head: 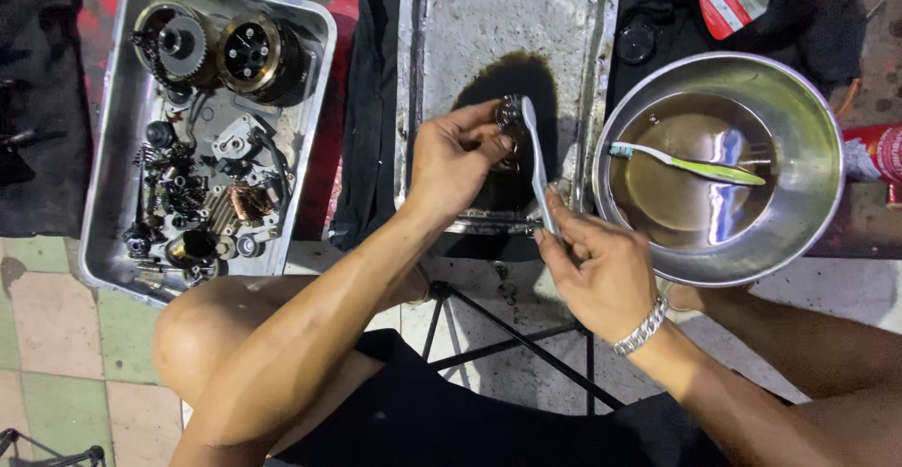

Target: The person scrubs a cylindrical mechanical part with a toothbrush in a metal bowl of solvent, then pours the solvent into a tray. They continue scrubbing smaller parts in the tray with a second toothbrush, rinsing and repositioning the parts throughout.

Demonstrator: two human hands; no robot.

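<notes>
Small metal part (508,116) gripped in left hand (451,162) over the oily tray (418,72), catching drips; right hand (592,265) grips a brush (536,162) against it.

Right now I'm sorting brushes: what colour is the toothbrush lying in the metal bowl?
Green handle with a white and teal head end; the toothbrush shows clearly in the head view.

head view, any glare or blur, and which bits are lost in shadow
Head view: bright glare on the round steel bowl and its brown liquid; sharp on the left hand and right hand holding the white toothbrush; the dark cloth at the top edge loses detail in shadow.
</notes>
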